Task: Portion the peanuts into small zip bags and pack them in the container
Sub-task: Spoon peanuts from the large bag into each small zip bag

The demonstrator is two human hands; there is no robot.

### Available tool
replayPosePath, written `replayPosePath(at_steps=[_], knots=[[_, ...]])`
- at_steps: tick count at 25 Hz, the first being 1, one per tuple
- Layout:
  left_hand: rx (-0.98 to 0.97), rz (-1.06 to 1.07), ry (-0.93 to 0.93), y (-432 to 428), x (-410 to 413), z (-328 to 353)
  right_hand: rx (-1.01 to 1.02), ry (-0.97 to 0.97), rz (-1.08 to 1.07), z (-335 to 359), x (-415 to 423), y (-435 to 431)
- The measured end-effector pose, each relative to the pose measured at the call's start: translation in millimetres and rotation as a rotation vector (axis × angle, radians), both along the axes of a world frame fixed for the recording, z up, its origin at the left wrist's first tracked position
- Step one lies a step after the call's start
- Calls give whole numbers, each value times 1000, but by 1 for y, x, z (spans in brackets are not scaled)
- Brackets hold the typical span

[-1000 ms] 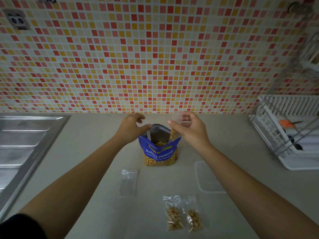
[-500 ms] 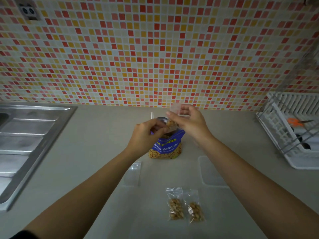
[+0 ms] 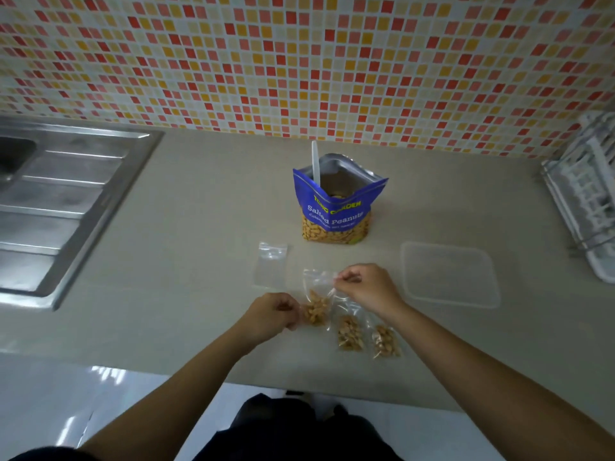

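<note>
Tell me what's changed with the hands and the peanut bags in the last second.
Both hands left the peanut pouch and drew back toward the person, bringing the newly filled zip bag down beside the two filled bags. The right hand pinches its top, the left hand its lower edge. The spoon stands free in the pouch. The pouch, empty zip bag and container stayed put.

We use one view, a wide-angle camera on the head, facing forward and down at the counter. It sits close: left hand and right hand lie below frame centre - tiled wall across the top.
</note>
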State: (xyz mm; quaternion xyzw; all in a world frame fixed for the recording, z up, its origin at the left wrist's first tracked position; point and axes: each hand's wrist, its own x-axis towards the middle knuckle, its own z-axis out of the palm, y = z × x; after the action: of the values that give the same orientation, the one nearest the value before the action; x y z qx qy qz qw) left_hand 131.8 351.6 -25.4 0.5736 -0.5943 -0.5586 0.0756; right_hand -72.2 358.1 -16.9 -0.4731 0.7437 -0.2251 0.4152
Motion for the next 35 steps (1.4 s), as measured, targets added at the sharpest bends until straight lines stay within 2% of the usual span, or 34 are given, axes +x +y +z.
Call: replayPosePath(at_steps=[2,6,9,14,16,20,22,25,28,35], knots=[[-6,25,-112,6,-2,-13,50,170,77,-12,5,1],[-78,2,-252,12,-8,-21,128,368,152,-21,14,0],[-156,-58,-337,14,-12,-26,158,437,169,-23,17,-3],[-200,-111,-370,16,-13,-29,157,481,219,-19,16,-6],[-211,-102,-377,14,-10,-23,104,462,236,-18,11,-7],[-370,114,-425,-23,9,-19,-238,394,422,-29,12,-16],[-423,265,-443,-48,20,-23,-236,410,505,-35,22,-24],[-381,351,-464,-73,27,-31,-188,439,580,-45,41,-33],[-327,282,-527,-83,25,-37,-86,513,637,-52,53,-39],[-194,266,-492,-95,23,-34,2,559,663,-57,58,-40]])
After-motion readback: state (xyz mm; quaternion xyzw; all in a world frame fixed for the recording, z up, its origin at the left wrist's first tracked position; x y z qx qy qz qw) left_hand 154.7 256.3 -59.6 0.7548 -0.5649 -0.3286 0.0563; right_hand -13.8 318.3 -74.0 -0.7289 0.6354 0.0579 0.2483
